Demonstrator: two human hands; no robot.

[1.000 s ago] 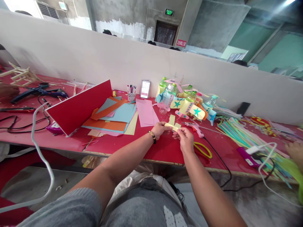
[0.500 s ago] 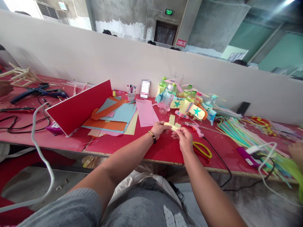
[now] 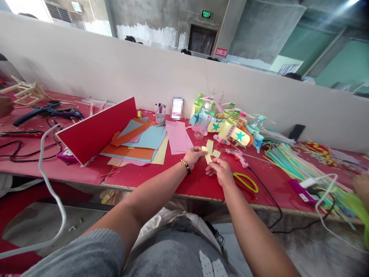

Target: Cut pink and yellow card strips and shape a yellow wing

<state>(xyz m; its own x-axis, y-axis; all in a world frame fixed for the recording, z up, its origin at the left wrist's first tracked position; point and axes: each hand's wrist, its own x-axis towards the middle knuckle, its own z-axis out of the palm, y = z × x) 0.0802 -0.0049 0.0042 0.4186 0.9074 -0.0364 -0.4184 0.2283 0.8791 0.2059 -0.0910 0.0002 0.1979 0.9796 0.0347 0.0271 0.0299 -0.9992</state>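
Observation:
Between my two hands is a small strip of pale yellow paper (image 3: 207, 156), tilted down to the right. My left hand (image 3: 195, 157), with a beaded bracelet at the wrist, pinches its upper end. The fingers of my right hand (image 3: 219, 171) are closed on its lower end. Just beyond lie two more yellow paper pieces, a longer one (image 3: 210, 145) and a small one (image 3: 216, 153). To the right of my right hand rest yellow-handled scissors (image 3: 247, 182), their blades hidden. A pink glue gun (image 3: 238, 157) lies behind them.
Coloured paper sheets (image 3: 144, 143) lie at the left beside an upright red board (image 3: 99, 130). Plastic bottles decorated with paper (image 3: 227, 125) stand at the back. Right are coloured strips (image 3: 288, 161) and a purple power strip (image 3: 302, 192). Other people's hands show at both edges.
The yellow strip has turned from nearly level to a steeper slant. My right hand has moved slightly down and left with its lower end; my left hand has barely shifted.

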